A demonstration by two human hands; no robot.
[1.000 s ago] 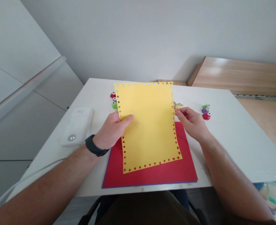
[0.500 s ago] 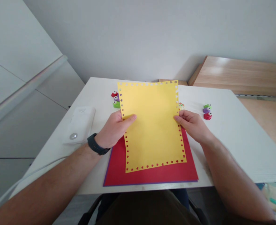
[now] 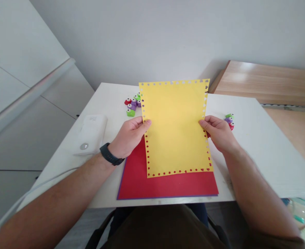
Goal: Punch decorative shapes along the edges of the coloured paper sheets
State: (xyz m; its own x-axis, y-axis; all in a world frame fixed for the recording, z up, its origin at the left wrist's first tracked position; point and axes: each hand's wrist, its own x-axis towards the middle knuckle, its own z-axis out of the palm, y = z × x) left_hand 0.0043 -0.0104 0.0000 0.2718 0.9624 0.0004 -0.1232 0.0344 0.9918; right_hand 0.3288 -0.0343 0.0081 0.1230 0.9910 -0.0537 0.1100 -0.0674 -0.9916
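A yellow sheet of paper (image 3: 177, 131) is held up by both hands, its edges lined with small punched shapes such as stars and hearts. My left hand (image 3: 131, 136) pinches its left edge, thumb in front and fingers behind. On the opposite edge, my right hand (image 3: 218, 133) grips the same way. Below the sheet lies a red sheet (image 3: 168, 188), with a purple sheet (image 3: 168, 198) showing as a thin border under it. The yellow sheet hides most of the red one. Red shows through the lower holes.
Several small eye-topped craft punches (image 3: 133, 105) cluster behind my left hand; more punches (image 3: 229, 120) stand beyond my right. A white device (image 3: 91, 133) with a cable rests at the left of the white table (image 3: 266, 155). Wooden furniture (image 3: 268, 81) stands at the right.
Both hands have moved the yellow sheet to the right and slightly up. More of the punches at the left now show, and more of the red sheet's front part is uncovered.
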